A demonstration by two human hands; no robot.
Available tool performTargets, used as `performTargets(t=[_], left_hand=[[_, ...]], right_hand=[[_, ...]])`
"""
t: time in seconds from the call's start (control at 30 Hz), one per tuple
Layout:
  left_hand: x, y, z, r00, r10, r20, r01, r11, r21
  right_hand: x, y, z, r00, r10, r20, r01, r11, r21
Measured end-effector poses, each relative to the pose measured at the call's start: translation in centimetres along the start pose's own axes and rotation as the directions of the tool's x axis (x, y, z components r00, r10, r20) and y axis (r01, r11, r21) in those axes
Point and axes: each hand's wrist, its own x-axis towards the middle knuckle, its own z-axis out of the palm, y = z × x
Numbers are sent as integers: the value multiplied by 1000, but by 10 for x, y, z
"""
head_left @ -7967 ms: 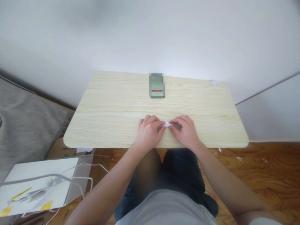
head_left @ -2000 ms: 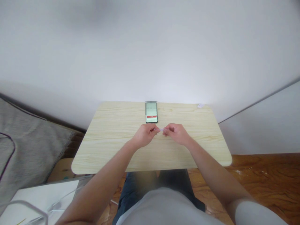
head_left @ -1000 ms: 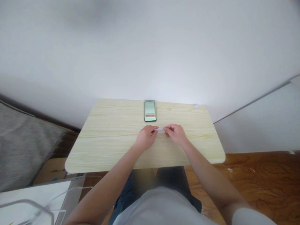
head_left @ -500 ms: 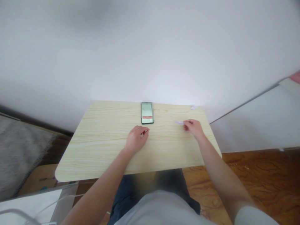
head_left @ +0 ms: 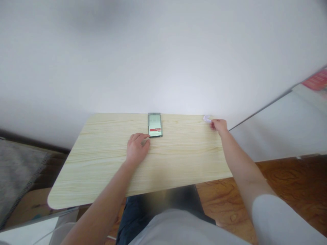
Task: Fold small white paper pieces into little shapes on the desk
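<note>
My right hand [head_left: 218, 125] reaches to the far right corner of the light wooden table [head_left: 107, 163]. Its fingers are pinched together on a small white folded paper [head_left: 206, 118] at the table's back edge. My left hand [head_left: 136, 147] rests palm down on the tabletop with loosely bent fingers and nothing in it. Its fingertips lie just left of a phone [head_left: 155, 125]. The phone lies flat at the middle of the table's back edge with its screen lit.
A white wall rises right behind the table. To the right runs a white surface with a red-printed item [head_left: 316, 81] on it. Wooden floor [head_left: 286, 177] shows on the right, and a white box top [head_left: 28, 231] at lower left.
Both hands were pinching the small paper together at the table's middle. They have parted: the right hand carried the paper to the far right corner, and the left hand settled beside the phone.
</note>
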Motion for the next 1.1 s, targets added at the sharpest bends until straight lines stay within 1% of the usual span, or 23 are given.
performTargets(t=[0.13, 0.23, 0.3, 0.37, 0.47, 0.57, 0.63, 0.7, 0.8, 0.87, 0.97, 1.1], left_hand=[[4, 4, 1, 999, -39, 6, 38, 997, 62], [9, 8, 2, 998, -58, 27, 55, 992, 110], [13, 12, 3, 998, -54, 43, 48, 990, 130], [16, 15, 3, 997, -41, 60, 33, 990, 140], [19, 18, 3, 996, -10, 88, -4, 987, 158], [19, 21, 3, 995, 8, 99, -26, 983, 182], [19, 22, 3, 995, 7, 95, -26, 980, 197], [19, 22, 3, 996, 8, 91, -27, 977, 213], [19, 21, 3, 996, 12, 92, -33, 974, 224], [19, 20, 3, 995, 14, 94, -35, 973, 228], [19, 19, 4, 995, 14, 96, -37, 971, 235], [18, 18, 5, 996, 10, 94, -33, 969, 246]], right_hand=[[-6, -3, 0, 996, -67, -60, 68, 998, 2], [-24, 2, 6, 970, -182, -159, 183, 983, -11], [-43, 11, 20, 938, -279, -204, 280, 960, -28], [-68, 22, 41, 905, -373, -206, 372, 927, -42], [-108, 37, 80, 862, -491, -128, 490, 871, -40], [-142, 43, 114, 816, -577, -31, 577, 816, -34], [-158, 41, 131, 783, -621, 36, 622, 782, -36], [-169, 37, 144, 742, -661, 112, 668, 742, -50], [-178, 31, 157, 676, -705, 212, 732, 675, -92], [-180, 29, 161, 647, -723, 245, 760, 637, -127], [-179, 29, 162, 625, -739, 253, 780, 603, -167], [-179, 32, 163, 608, -755, 246, 794, 576, -194]])
